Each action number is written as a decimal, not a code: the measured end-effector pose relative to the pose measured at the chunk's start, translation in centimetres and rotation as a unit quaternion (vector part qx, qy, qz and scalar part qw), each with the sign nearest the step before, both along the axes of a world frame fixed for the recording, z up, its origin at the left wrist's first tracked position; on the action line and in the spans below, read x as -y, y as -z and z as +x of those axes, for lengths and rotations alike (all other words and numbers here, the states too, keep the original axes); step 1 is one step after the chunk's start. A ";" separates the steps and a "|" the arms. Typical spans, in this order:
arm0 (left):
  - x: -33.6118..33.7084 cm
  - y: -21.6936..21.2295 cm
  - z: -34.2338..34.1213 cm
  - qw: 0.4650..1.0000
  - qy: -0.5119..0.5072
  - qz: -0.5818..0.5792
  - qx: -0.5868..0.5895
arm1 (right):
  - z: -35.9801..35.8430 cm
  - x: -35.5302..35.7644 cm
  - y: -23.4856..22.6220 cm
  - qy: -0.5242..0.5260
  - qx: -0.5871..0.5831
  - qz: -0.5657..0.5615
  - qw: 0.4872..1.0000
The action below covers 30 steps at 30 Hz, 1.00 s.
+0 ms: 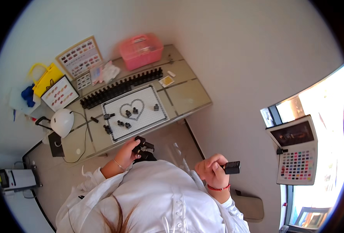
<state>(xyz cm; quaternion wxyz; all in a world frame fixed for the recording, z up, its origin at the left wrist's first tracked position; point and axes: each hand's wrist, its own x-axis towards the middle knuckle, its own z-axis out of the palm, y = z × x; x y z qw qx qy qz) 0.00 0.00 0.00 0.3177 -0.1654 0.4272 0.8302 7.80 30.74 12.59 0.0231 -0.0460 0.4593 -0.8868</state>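
Observation:
My left hand [126, 154] is closed around black nail polish bottles [144, 145], held in front of my body near the table's front edge. How many it holds I cannot tell. To the right, away from the table, my right hand [212, 171] grips another black bottle [232, 167] that sticks out sideways from the fist. On the table lies a white mat [145, 125] with a dark border and a heart outline. Several small black bottles [128, 113] stand or lie on it, some inside the heart, others toward its left edge.
A long row of black bottles [117, 87] runs behind the mat. A pink lidded box [141, 54] stands at the back, a white lamp [62, 122] at the left. Framed colour charts [60, 93] and a yellow bag [48, 79] are near the wall. An open swatch book [296, 165] is at the window.

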 end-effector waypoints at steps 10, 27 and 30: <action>10.4 0.7 -7.3 0.995 -0.088 -0.033 -0.026 | -11.9 9.4 3.6 -0.024 0.213 0.187 0.959; 12.3 0.1 -10.4 0.992 -0.080 -0.040 -0.094 | -18.0 13.1 5.5 0.078 -0.050 0.474 0.876; 12.2 -0.4 -10.5 0.988 -0.078 -0.071 -0.111 | -19.0 12.1 8.3 0.028 -0.005 0.453 0.891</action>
